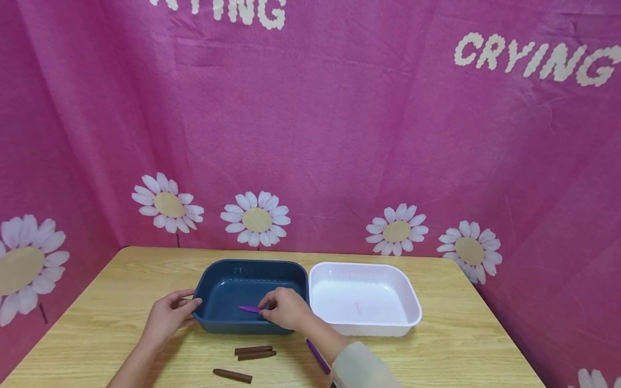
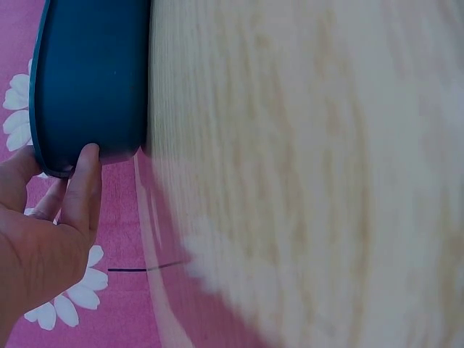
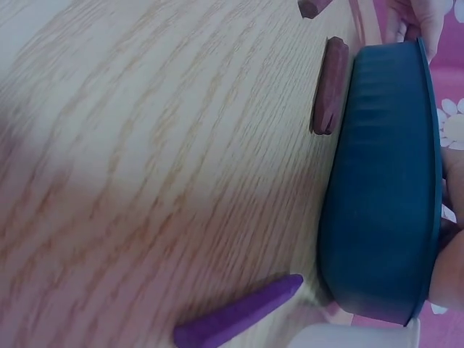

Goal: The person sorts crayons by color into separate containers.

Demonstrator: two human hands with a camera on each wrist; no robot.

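Note:
My left hand [image 1: 167,318] grips the left end of a dark blue plastic tray [image 1: 242,327], thumb over the rim and fingers [image 2: 85,181] against the outer wall in the left wrist view. Over the inside of that tray, my right hand [image 1: 287,308] pinches a purple crayon [image 1: 249,309] near one end, its other end pointing left. In the right wrist view the tray wall [image 3: 384,181] hides most of this hand and the crayon. A second purple crayon [image 1: 317,356] lies on the table by my right forearm, seen also in the right wrist view.
A white tray [image 1: 366,328] stands right beside the blue one. Two brown crayons [image 1: 256,355] lie side by side in front of the blue tray, with another brown crayon [image 1: 233,375] nearer me. Behind the wooden table [image 1: 456,334] hangs a pink flowered cloth [image 1: 330,161].

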